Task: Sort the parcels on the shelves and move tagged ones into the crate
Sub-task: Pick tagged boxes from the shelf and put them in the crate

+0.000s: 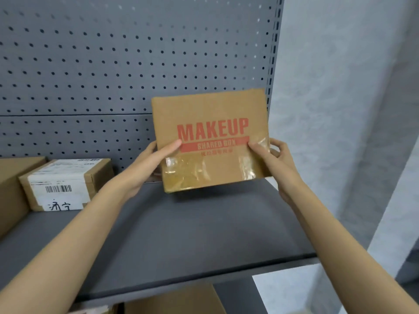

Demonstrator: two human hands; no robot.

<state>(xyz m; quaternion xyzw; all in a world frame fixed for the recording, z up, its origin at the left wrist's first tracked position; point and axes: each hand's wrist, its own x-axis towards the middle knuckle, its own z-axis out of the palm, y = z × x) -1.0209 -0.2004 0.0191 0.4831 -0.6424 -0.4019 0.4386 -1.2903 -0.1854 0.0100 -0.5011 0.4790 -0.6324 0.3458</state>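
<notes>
Both grips on the MAKEUP box (210, 141), center frame, held just above the shelf (181, 234). Left hand (147, 168) w/ thumb on front, right hand (272, 159) pinching the right edge. Box upright, print facing cam, roughly square. Labeled parcel (65, 184) sits at left.

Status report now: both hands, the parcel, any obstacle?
Left hand, right hand grip MAKEUP box, lifted off shelf. Labelled parcel apart, left. No obstacle.
</notes>
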